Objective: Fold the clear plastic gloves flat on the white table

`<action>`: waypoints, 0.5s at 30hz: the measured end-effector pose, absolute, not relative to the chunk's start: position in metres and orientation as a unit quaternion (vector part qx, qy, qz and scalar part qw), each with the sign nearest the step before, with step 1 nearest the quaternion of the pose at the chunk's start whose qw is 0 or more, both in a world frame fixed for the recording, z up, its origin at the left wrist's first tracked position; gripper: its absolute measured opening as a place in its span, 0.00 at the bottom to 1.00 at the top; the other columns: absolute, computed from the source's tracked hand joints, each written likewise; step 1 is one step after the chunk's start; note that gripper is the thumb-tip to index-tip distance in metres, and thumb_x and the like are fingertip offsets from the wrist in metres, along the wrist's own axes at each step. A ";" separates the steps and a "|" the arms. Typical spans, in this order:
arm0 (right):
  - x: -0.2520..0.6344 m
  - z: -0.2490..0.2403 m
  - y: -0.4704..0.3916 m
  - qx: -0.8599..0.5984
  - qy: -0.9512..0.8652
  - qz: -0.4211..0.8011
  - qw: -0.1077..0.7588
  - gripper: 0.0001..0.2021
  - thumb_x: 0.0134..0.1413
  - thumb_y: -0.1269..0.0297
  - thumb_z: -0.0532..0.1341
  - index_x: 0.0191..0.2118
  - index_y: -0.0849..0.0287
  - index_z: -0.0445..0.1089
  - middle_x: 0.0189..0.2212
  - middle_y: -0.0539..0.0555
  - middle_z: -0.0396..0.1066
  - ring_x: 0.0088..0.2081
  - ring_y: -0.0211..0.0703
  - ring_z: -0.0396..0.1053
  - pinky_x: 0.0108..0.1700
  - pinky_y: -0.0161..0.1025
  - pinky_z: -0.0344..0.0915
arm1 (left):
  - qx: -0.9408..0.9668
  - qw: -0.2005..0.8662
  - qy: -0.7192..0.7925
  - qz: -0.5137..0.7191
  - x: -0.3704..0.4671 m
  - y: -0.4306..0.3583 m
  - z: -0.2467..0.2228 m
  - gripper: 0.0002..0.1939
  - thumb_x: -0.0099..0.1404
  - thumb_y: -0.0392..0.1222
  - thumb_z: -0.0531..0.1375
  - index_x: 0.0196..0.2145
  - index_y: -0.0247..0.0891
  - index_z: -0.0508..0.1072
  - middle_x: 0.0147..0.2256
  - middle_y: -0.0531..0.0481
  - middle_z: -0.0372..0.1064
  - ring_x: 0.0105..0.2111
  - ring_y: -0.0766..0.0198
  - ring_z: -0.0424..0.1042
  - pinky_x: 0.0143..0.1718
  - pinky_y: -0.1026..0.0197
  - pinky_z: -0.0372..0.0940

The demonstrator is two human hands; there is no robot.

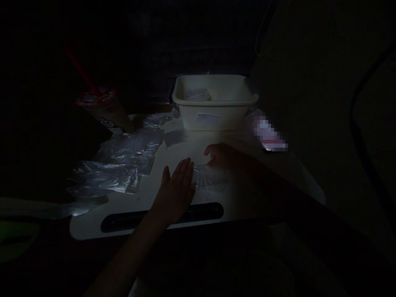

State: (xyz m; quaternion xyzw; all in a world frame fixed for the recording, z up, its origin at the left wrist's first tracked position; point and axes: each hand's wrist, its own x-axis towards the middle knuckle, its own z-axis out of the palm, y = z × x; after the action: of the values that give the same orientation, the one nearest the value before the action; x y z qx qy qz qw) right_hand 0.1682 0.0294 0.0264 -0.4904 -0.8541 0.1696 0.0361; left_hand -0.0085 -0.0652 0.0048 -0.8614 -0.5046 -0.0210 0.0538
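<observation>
On the white desk (pixel 89 227), a clear, flat plastic bag (pixel 212 178) lies right of my flattened left hand (pixel 175 190), front-edge side of my curled right hand (pixel 223 156), whose hold I cannot tell.

Room mostly sunk in darkness; white table (pixel 194 145) with rounded corners weakly lit, dark slot (pixel 123 221) set along near edge. Surroundings hardly distinguished.

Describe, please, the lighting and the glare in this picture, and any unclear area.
Head view: very dark, with dim light on the table; same view: glare streaks on the clear plastic at left; same view: the right forearm nearly black; same view: coarse pixels hide a bright object.
</observation>
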 end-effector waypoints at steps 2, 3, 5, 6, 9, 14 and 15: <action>0.166 0.030 0.033 -0.485 -0.854 0.189 -0.003 0.13 0.36 0.63 0.61 0.34 0.60 0.68 0.29 0.51 0.70 0.31 0.39 0.66 0.30 0.32 0.59 | -0.860 0.051 -0.507 -0.018 -0.009 -0.066 0.006 0.25 0.63 0.41 0.38 0.56 0.29 0.41 0.58 0.40 0.37 0.57 0.57 0.35 0.52 0.45 0.40; 0.165 0.033 0.034 -0.482 -0.853 0.198 -0.022 0.11 0.36 0.62 0.60 0.31 0.59 0.69 0.29 0.52 0.70 0.30 0.39 0.66 0.29 0.32 0.59 | -0.860 0.050 -0.508 -0.017 -0.009 -0.066 0.006 0.25 0.63 0.41 0.38 0.56 0.29 0.41 0.58 0.40 0.37 0.57 0.57 0.35 0.52 0.45 0.40; 0.164 0.038 0.034 -0.473 -0.855 0.207 -0.054 0.09 0.37 0.62 0.60 0.28 0.60 0.70 0.28 0.53 0.70 0.30 0.39 0.66 0.28 0.32 0.58 | -0.860 0.049 -0.508 -0.016 -0.009 -0.066 0.006 0.25 0.63 0.41 0.39 0.56 0.29 0.42 0.57 0.40 0.38 0.57 0.57 0.35 0.52 0.45 0.40; 0.163 0.040 0.034 -0.470 -0.856 0.207 -0.066 0.08 0.38 0.62 0.60 0.27 0.60 0.70 0.28 0.53 0.71 0.30 0.39 0.67 0.28 0.32 0.58 | -0.860 0.050 -0.508 -0.016 -0.009 -0.066 0.006 0.25 0.62 0.41 0.39 0.56 0.29 0.42 0.57 0.40 0.38 0.57 0.57 0.35 0.52 0.45 0.40; 0.161 0.047 0.032 -0.467 -0.857 0.202 -0.076 0.09 0.38 0.63 0.59 0.28 0.62 0.70 0.27 0.54 0.71 0.29 0.40 0.67 0.27 0.32 0.58 | -0.860 0.055 -0.507 -0.017 -0.008 -0.066 0.005 0.25 0.63 0.41 0.38 0.56 0.29 0.42 0.57 0.40 0.38 0.57 0.57 0.35 0.52 0.45 0.39; 0.162 0.049 0.032 -0.449 -0.851 0.272 -0.024 0.09 0.39 0.66 0.59 0.29 0.64 0.70 0.25 0.52 0.71 0.26 0.36 0.66 0.25 0.30 0.59 | -0.860 0.052 -0.507 -0.014 -0.008 -0.066 0.004 0.24 0.63 0.41 0.38 0.55 0.28 0.43 0.57 0.39 0.37 0.57 0.57 0.36 0.52 0.44 0.40; 0.163 0.048 0.033 -0.442 -0.848 0.290 -0.015 0.09 0.39 0.66 0.59 0.29 0.64 0.70 0.25 0.51 0.71 0.26 0.35 0.66 0.25 0.30 0.59 | -0.860 0.051 -0.508 -0.014 -0.008 -0.066 0.004 0.24 0.63 0.41 0.38 0.55 0.28 0.44 0.57 0.39 0.38 0.57 0.57 0.36 0.52 0.44 0.40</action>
State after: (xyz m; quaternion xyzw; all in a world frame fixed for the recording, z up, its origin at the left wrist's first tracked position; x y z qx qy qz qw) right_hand 0.1626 0.0333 0.0481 -0.4425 -0.8485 0.2900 -0.0147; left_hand -0.0083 -0.0657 0.0044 -0.8596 -0.5082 -0.0139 0.0513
